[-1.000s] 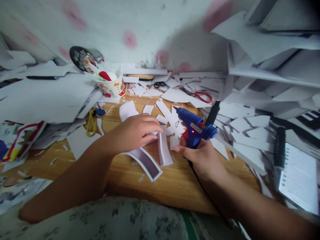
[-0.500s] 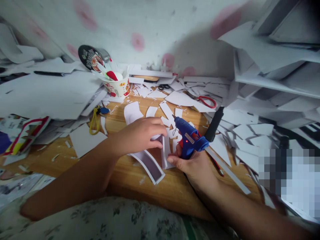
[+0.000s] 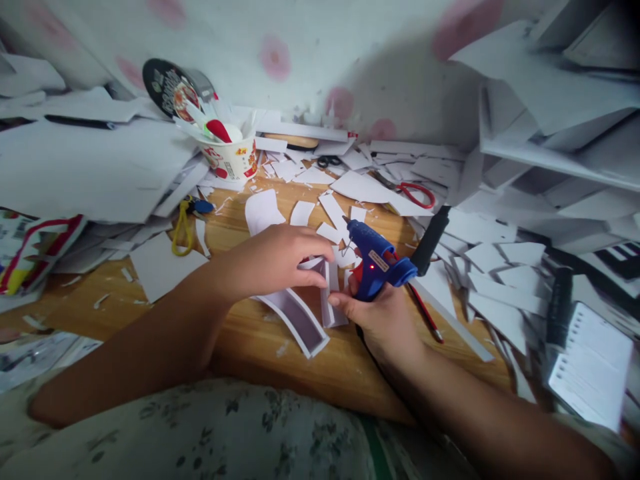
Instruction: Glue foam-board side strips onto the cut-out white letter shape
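My right hand (image 3: 383, 319) grips a blue hot glue gun (image 3: 376, 258) with a red trigger and a lit red lamp; its nozzle points up and left, close to my other hand's fingertips. My left hand (image 3: 273, 259) lies over a curved white card piece (image 3: 300, 321) with raised walls on the wooden desk (image 3: 250, 353). Its fingers are curled and press a small white strip (image 3: 327, 293) against that piece. Loose white card scraps lie around both hands.
A paper cup (image 3: 229, 160) with tools stands at the back left. Red-handled scissors (image 3: 415, 193), small black scissors (image 3: 329, 161) and a yellow-handled tool (image 3: 181, 227) lie among card heaps. A black tool (image 3: 430, 240) lies right of the gun. A notebook (image 3: 590, 367) sits far right.
The glue gun and my right hand have moved left, toward the card piece. My left hand has stayed on the piece, fingers curling tighter on the strip.
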`<state>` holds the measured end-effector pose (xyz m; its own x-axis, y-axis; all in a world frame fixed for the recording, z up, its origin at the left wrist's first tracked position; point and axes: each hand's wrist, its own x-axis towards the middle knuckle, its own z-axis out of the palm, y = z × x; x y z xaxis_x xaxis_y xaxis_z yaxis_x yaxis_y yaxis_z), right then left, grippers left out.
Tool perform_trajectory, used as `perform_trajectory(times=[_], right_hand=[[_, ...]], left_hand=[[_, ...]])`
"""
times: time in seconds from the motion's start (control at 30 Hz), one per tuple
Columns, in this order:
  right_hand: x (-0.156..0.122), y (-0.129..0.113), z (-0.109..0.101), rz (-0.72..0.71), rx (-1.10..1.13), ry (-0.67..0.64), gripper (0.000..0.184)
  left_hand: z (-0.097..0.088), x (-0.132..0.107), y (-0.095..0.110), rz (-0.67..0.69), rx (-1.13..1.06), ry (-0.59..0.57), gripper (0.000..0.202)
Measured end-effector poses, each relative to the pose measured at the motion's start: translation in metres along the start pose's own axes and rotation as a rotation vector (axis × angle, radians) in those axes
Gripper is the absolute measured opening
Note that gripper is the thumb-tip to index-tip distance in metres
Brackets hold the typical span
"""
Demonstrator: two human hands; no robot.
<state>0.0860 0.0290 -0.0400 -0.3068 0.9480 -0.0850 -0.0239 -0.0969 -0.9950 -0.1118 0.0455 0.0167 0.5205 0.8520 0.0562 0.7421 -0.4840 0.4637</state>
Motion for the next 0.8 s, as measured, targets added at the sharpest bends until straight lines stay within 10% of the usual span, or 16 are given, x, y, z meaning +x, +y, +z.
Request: perform_trajectory(times=[0.8], right_hand=[[-0.005,-0.005,-0.001,0.132,0.057,-0.044,0.030]], left_hand=[[0.003,-0.003,-0.001,-0.060,-0.021,-0.013,0.018]])
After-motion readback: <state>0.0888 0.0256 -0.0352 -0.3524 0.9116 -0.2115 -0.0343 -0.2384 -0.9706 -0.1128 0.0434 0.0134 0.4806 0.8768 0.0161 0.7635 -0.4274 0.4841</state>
